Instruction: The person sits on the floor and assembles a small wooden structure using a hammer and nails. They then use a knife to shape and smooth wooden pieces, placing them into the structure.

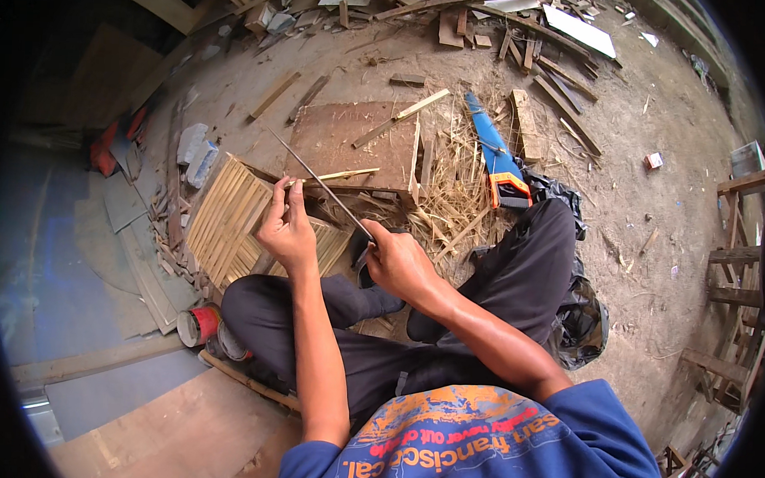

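My left hand (290, 231) pinches one end of a thin pale wooden strip (358, 173) between thumb and fingers, above the near edge of a low brown wooden block (344, 136). My right hand (403, 263) is wrapped round the handle of a long, narrow knife (340, 205), seen almost edge-on. Its blade points away to the far left and crosses the strip close to my left fingertips; whether blade and strip touch, I cannot tell. The knife's handle is mostly hidden in my fist. A longer stick (403, 117) rests on the block.
Split slats (227, 221) lie stacked left of the block. Shavings (451, 199) and a blue handsaw with an orange handle (491, 146) lie to its right. Black plastic bags (584, 318) sit by my right knee, a red can (197, 325) by my left. Scrap wood (524, 46) covers the far ground.
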Available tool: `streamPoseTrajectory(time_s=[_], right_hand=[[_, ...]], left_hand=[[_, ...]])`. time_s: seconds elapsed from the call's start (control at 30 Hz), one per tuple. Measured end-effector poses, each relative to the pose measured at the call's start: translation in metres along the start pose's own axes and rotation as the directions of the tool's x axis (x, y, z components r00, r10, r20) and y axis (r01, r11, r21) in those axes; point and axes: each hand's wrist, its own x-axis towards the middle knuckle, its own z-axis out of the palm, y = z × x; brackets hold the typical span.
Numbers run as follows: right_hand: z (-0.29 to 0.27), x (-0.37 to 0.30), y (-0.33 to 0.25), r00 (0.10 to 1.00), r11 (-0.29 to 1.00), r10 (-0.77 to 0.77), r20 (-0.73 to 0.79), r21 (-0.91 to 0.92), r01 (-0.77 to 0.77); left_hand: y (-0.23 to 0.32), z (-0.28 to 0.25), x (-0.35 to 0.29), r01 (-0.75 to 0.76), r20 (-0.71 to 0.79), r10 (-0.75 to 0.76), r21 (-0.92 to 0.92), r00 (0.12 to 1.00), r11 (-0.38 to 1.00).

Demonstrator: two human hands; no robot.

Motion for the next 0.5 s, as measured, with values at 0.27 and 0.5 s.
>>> streamPoseTrajectory(time_s=[0.27, 0.5], right_hand=[[-0.01, 0.005, 0.02, 1.0, 1.0, 0.021, -0.009, -0.022, -0.022], [-0.015, 0.005, 0.05, 0.997, 0.992, 0.074, -0.03, -0.104, -0.076]], left_hand=[[0.008, 0.009, 0.0, -0.065, -0.029, 0.064, -0.029, 0.998, 0.997], [-0.002, 0.008, 0.0, -0.069, -0.01, 0.069, -0.045, 0.998, 0.997]])
